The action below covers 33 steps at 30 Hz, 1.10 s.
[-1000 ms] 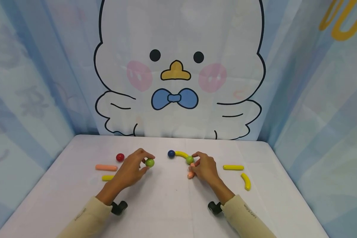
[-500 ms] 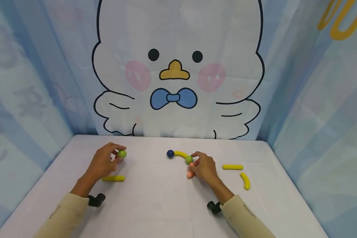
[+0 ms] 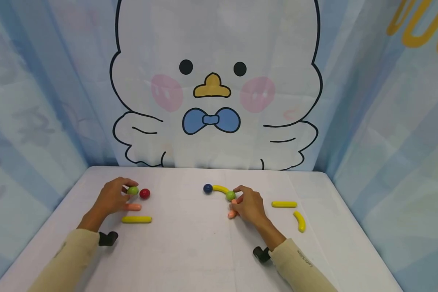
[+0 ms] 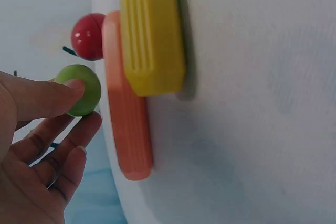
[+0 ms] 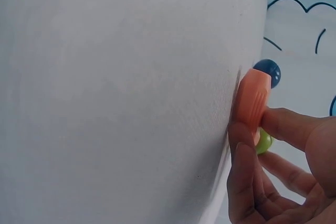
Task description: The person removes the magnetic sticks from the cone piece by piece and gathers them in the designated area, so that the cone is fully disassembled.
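My left hand (image 3: 110,197) pinches a green ball (image 4: 84,92) between thumb and fingers, at the table's left side. Just right of that ball lies a red ball (image 3: 144,194), and an orange stick (image 4: 128,124) is nearest below the hand. In the middle, my right hand (image 3: 252,206) holds a short orange piece (image 5: 253,95) between thumb and fingers, low at the table. Another green ball (image 3: 230,196) sits at its upper end, partly hidden in the right wrist view. From there a curved yellow piece (image 3: 220,189) runs left to a dark blue ball (image 3: 207,188).
A straight yellow stick (image 3: 136,219) lies in front of the left orange one. On the right are another straight yellow stick (image 3: 284,204) and a curved yellow piece (image 3: 299,221). A printed curtain (image 3: 211,150) stands behind the white table (image 3: 190,251).
My left hand has carried its green ball from near the middle leftward, past the red ball, to the red ball's left. The right hand keeps its place at the orange piece.
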Tool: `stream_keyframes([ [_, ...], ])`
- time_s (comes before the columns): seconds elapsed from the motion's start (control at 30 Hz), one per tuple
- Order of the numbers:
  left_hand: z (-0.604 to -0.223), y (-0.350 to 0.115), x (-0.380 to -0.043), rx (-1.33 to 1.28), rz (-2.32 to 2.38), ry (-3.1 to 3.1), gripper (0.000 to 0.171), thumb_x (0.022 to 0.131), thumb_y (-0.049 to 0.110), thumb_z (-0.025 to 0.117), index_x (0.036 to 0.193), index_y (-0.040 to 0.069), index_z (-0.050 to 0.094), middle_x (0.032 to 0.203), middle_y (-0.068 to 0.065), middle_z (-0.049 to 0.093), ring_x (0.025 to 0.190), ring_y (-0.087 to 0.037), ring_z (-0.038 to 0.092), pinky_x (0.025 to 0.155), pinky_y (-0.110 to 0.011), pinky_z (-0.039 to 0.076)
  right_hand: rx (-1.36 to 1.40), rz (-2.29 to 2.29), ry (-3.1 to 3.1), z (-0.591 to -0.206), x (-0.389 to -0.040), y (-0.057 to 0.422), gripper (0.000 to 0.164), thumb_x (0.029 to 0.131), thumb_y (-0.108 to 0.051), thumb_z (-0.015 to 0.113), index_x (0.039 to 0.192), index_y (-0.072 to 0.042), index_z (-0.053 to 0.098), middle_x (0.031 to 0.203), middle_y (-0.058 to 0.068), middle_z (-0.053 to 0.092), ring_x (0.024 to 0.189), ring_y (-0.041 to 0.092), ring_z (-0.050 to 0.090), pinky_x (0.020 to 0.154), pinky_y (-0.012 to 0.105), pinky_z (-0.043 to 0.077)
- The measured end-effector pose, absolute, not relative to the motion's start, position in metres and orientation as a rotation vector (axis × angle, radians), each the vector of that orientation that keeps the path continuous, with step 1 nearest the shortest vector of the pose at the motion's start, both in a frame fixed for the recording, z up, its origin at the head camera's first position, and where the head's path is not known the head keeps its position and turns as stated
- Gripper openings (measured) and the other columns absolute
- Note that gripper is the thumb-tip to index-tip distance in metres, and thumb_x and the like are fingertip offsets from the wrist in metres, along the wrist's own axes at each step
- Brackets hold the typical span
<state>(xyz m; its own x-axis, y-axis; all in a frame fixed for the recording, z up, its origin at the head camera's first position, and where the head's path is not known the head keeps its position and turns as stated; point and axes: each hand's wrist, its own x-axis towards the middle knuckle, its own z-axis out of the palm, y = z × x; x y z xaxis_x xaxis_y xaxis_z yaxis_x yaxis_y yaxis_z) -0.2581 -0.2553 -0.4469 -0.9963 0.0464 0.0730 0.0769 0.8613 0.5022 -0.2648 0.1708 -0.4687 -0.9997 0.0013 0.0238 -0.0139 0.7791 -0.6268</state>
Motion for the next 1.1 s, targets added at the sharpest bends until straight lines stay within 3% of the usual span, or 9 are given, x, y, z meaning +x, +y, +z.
stream_keyframes([
  [0.3, -0.456, -0.258, -0.264, 0.048, -0.833, -3.076, 0.040, 0.094, -0.001, 0.073, 0.134, -0.001, 0.066, 0.134, -0.028, 0.062, 0.113, -0.044, 0.059, 0.097, -0.054, 0.058, 0.002, 1.018, -2.947, -0.468, -0.265, 0.170, 0.047, 0.087, -0.018, 0.088, 0.131, -0.016, 0.072, 0.089, 0.002, 0.073, 0.081, 0.019, 0.064, 0.071, 0.032, 0.049],
  [0.7, -0.446, -0.259, -0.260, -0.065, -0.709, -3.003, 0.048, 0.094, 0.007, 0.077, 0.140, 0.003, 0.065, 0.140, -0.030, 0.060, 0.117, -0.046, 0.060, 0.096, -0.061, 0.056, -0.007, 1.026, -2.950, -0.469, -0.267, 0.170, 0.046, 0.087, -0.019, 0.088, 0.130, -0.017, 0.072, 0.088, 0.001, 0.073, 0.080, 0.019, 0.064, 0.070, 0.032, 0.049],
  [0.87, -0.431, -0.230, -0.255, -0.182, -0.640, -2.904, 0.047, 0.093, 0.007, 0.080, 0.139, 0.007, 0.068, 0.133, -0.028, 0.065, 0.114, -0.045, 0.063, 0.095, -0.061, 0.057, -0.008, 1.016, -2.954, -0.467, -0.266, 0.171, 0.046, 0.087, -0.019, 0.088, 0.130, -0.016, 0.072, 0.089, 0.001, 0.073, 0.081, 0.020, 0.064, 0.070, 0.033, 0.049],
  [1.1, -0.430, -0.168, -0.254, -0.376, -0.689, -2.800, 0.043, 0.092, 0.008, 0.083, 0.133, 0.013, 0.072, 0.125, -0.014, 0.071, 0.108, -0.034, 0.067, 0.092, -0.050, 0.059, -0.017, 1.033, -2.949, -0.467, -0.265, 0.170, 0.047, 0.087, -0.020, 0.088, 0.131, -0.016, 0.072, 0.090, 0.001, 0.074, 0.084, 0.021, 0.065, 0.074, 0.035, 0.050],
])
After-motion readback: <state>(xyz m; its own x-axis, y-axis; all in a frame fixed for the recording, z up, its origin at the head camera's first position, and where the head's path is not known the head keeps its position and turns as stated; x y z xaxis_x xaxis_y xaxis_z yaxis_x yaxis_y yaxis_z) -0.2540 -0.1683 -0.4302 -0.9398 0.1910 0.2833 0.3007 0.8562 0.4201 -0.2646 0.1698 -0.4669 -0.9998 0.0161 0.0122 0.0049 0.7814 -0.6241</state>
